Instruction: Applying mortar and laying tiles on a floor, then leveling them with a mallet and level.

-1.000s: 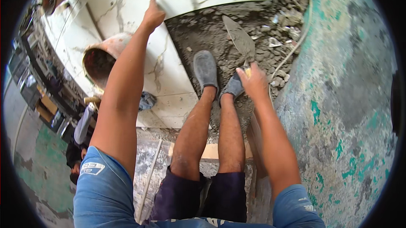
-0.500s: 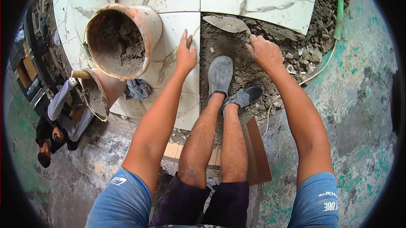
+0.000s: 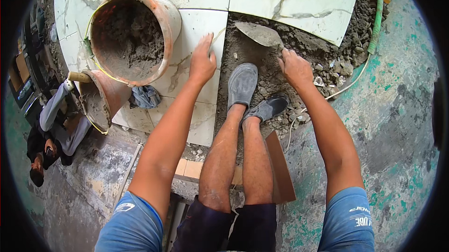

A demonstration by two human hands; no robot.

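My right hand (image 3: 296, 68) is closed around the handle of a trowel (image 3: 258, 33); its mortar-smeared blade points to the upper left over loose dark mortar (image 3: 241, 50). The handle itself is mostly hidden by my fingers. Over a white marbled tile (image 3: 199, 27) hangs my left hand (image 3: 203, 62), fingers stretched out and holding nothing. Left of it, a large bucket (image 3: 172, 20) lies tilted with its mouth toward me, part-filled with grey mortar (image 3: 135, 41).
A second bucket (image 3: 114, 94) with a wooden handle (image 3: 79, 77) stands by a crumpled cloth (image 3: 145, 96). Rubble (image 3: 343, 65), a green-handled mallet (image 3: 374, 30) and a pale cord (image 3: 348, 82) lie right. A brown board (image 3: 280, 170) leans beside my leg. Another person (image 3: 44, 151) sits far left.
The trowel in my right hand has moved slightly right and nearer, and more of its blade shows. My left hand has shifted a little, fingers still outstretched. The whole view has turned slightly.
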